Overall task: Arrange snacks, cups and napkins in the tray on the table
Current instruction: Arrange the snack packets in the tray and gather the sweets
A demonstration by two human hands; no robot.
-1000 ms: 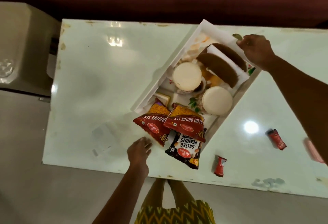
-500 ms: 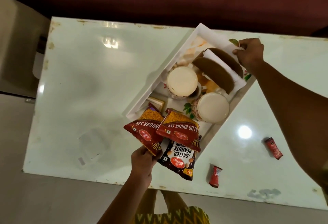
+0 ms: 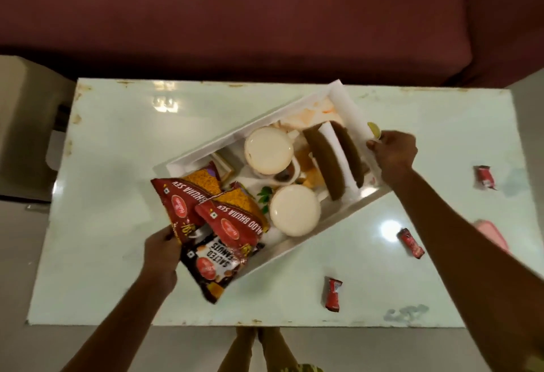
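Observation:
A white tray (image 3: 247,130) lies at an angle over the pale table (image 3: 112,151). It holds two white cups (image 3: 268,151) (image 3: 295,209), brown and white folded napkins (image 3: 323,162), two red Aloo Bhujia packets (image 3: 182,204) (image 3: 232,221) and a black salted peanuts packet (image 3: 212,262). The packets overhang the tray's near end. My left hand (image 3: 160,251) grips that near end, with its fingers tucked under the packets. At the tray's far right edge, my right hand (image 3: 393,152) is closed on the rim.
Three small red sachets (image 3: 332,293) (image 3: 410,242) (image 3: 484,177) lie loose on the right half of the table, and a pink object (image 3: 491,233) sits partly behind my right forearm. A maroon sofa (image 3: 265,18) runs behind the table. A beige unit (image 3: 26,124) stands at the left.
My left hand came up from the table and took hold of the tray's near end. The tray has swung more crosswise and looks raised. My right hand stayed on the rim.

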